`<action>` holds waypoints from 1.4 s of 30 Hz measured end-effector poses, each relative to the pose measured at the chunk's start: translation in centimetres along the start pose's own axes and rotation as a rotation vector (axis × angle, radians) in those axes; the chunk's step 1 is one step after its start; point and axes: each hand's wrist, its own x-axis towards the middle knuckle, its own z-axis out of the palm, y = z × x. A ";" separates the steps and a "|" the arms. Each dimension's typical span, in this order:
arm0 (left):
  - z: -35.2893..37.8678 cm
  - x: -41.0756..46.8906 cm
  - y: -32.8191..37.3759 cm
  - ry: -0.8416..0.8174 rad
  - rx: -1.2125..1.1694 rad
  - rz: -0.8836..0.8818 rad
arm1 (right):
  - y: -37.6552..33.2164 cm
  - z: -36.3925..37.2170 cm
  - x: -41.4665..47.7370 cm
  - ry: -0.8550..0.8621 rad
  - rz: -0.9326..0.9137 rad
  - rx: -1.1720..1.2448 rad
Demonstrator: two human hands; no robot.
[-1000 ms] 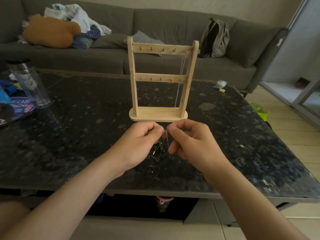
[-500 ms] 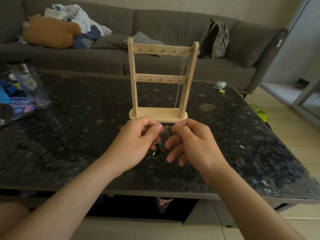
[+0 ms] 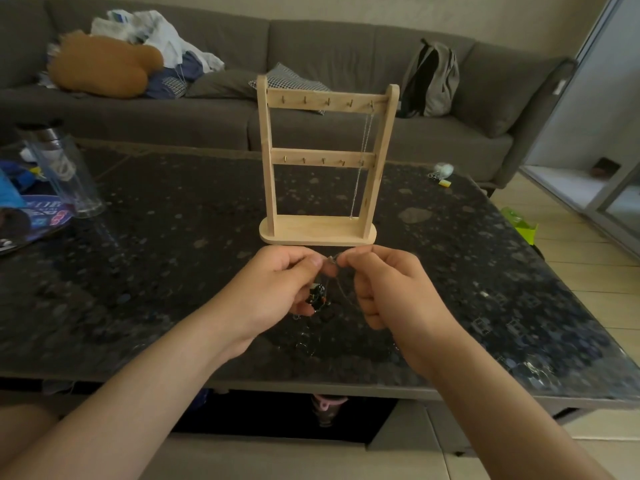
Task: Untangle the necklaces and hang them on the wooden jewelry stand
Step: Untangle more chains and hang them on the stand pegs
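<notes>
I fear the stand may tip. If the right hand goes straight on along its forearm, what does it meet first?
Probably the base of the wooden jewelry stand, just beyond the knuckles of the right hand. The hand's height above the table is unclear, so it might strike higher on the stand.

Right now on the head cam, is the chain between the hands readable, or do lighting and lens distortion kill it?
Head view: dim flat light, so the thin chain pinched by left hand and right hand nearly vanishes against the speckled table; only the dark tangle reads. Head view: wide-angle bowing toward the edges, pale reflections on the tabletop; the wooden stand looks sharp.
</notes>
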 end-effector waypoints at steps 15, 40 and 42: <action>0.4 -0.1 -0.2 0.174 0.059 0.136 | -0.3 -0.2 -0.3 -0.140 0.075 0.074; -0.5 0.0 -0.2 0.028 0.026 0.084 | 0.5 0.2 -0.4 0.003 -0.060 0.144; -0.3 0.0 -0.3 0.051 0.073 0.108 | 0.7 0.1 -0.5 0.039 -0.102 0.148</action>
